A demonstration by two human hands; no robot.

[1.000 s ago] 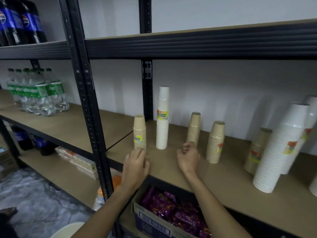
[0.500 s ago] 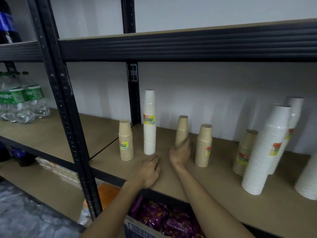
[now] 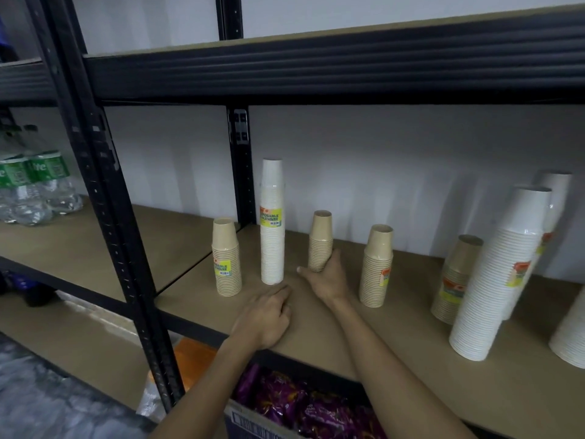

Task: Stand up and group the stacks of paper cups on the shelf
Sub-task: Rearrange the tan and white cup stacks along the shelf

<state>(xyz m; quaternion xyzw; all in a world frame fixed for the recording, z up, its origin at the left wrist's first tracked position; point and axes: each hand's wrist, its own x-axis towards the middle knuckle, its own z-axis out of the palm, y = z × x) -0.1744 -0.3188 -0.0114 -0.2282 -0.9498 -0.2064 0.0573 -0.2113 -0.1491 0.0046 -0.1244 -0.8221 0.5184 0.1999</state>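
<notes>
Fig.: person at a dark metal rack, both bare forearms reaching in over the front edge of the brown shelf (image 3: 395, 359). Right hand (image 3: 327, 277) is cupped round the base of a short tan cup stack (image 3: 320, 240), thumb spread toward the left, fingers wrapped on the stack's right side; stack stands upright, rims down, approx. mid-depth on the board. Left hand (image 3: 266, 318) lies palm down on the board w/ fingers loosely curled, gripping nothing, wrist right at the shelf's front lip. Left of the held stack, w/ a narrow gap: tall white cup stack (image 3: 272, 223), upright, yellow-green label; further left, a tan labelled stack (image 3: 226, 258) standing just beside the board's left edge, near the seam w/ the neighbouring bay. Right of the held stack, a clear gap, then another tan stack (image 3: 376, 267), upright. Well apart to the right: a leaning tan stack (image 3: 454, 280) and a large white stack (image 3: 497, 277), tilted, w/ a second white stack behind it; a further white stack is cut off at the frame's right edge. Open board runs along the front lip between left hand and large white stack. Rear upright post (image 3: 242, 172) stands behind the tall white stack; front upright (image 3: 104, 198) bounds the bay at left. Next bay holds bottled drinks (image 3: 34, 185). Below the shelf, a carton of purple packets (image 3: 304, 407).
</notes>
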